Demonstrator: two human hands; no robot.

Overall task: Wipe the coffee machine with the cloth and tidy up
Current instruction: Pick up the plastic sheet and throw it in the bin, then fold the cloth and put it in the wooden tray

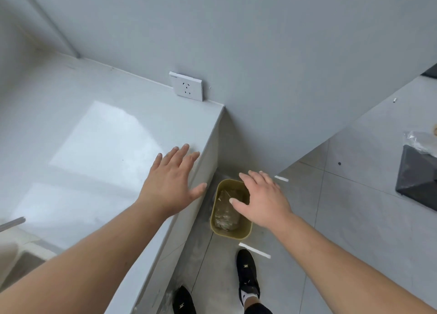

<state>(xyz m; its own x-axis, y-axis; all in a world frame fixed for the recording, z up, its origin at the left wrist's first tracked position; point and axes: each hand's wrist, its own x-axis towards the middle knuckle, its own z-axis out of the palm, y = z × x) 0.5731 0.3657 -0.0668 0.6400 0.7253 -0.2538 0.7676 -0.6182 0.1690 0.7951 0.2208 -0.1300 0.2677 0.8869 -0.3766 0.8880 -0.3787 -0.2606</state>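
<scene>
Two bare hands reach forward, both empty; the left hand (171, 183) has its fingers (183, 153) spread flat and wide, gripping nothing, their tips over the pale grey worktop (94, 129) close to its right edge, though whether they touch it I cannot tell; the right hand (262, 199) is likewise open, its fingers (254, 179) splayed and slack above one olive-green bin (230, 209) on the floor (331, 219).

The bin lies directly under the right fingers, which cover part of its right rim; it is oblong with rounded corners and holds crumpled clear plastic; it stands just beside the worktop's side panel, between the two hands.

Neither the coffee machine nor the cloth can be seen in this view.

Beyond the left fingertips, one white wall socket (186, 86) sits where the worktop meets the grey wall; two bright rectangular patches of light lie on the worktop to the left of the left fingers.

Two white tape strips mark the floor: one (281, 178) just right of the right fingers, one (254, 250) nearer the person than the bin.

Two black shoes show below the hands, the right shoe (247, 276) with a white sock, the left shoe (183, 300) at the bottom edge.

Far right of the right fingers lies one dark square object (416, 186), with crinkled clear plastic wrap (419, 141) at its top edge.
</scene>
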